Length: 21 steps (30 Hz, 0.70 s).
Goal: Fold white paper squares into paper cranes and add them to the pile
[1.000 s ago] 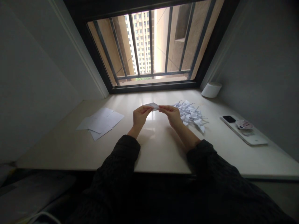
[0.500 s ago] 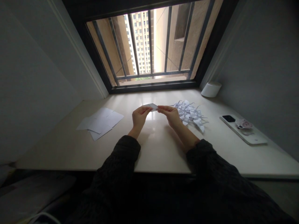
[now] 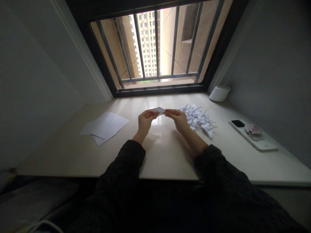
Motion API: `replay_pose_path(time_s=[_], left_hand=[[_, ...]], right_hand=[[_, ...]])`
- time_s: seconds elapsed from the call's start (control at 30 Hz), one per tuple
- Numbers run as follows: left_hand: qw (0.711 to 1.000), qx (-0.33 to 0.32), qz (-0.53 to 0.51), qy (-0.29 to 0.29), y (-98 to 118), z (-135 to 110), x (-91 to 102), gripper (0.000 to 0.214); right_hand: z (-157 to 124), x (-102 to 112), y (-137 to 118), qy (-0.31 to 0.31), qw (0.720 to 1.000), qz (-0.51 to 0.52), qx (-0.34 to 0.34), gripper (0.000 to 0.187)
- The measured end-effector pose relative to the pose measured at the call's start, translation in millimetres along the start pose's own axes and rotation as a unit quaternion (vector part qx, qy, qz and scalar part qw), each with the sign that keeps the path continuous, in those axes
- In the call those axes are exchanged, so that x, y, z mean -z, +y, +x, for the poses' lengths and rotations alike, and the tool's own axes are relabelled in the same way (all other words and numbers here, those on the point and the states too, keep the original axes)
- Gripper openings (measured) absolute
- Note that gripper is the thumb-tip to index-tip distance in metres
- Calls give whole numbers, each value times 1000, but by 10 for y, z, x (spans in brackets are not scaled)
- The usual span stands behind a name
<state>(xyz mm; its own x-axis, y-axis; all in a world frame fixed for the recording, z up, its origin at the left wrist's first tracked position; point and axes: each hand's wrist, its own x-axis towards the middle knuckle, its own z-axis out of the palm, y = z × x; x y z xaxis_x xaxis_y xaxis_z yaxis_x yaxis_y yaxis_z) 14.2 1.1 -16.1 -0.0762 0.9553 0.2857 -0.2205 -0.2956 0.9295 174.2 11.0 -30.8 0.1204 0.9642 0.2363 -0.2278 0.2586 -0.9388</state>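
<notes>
Folded paper pinched at each end in the grip of left hand and right hand, raised above the worktop, seemingly to keep creases crisp, paper cranes heaped alongside

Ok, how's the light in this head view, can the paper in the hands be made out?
Head view: backlit by the window, so the sleeves go dark; the folded paper pinched between left hand and right hand is small and dim; glare reflects on the table.
</notes>
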Motion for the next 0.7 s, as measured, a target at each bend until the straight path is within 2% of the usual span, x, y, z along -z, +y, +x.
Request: replay_pose_path(time_s=[0.27,0.5,0.7], left_hand=[[1000,-11,15,18,-13,11,-8,49],[999,-13,34,2,-56,-30,-20,54],[999,40,-13,3,-47,-67,-44,53]], right_hand=[[-20,-23,2,-22,1000,-17,3,36],[-77,-75,62,-3,999,14,-39,49],[-65,-71,82,6,997,34,-63,50]])
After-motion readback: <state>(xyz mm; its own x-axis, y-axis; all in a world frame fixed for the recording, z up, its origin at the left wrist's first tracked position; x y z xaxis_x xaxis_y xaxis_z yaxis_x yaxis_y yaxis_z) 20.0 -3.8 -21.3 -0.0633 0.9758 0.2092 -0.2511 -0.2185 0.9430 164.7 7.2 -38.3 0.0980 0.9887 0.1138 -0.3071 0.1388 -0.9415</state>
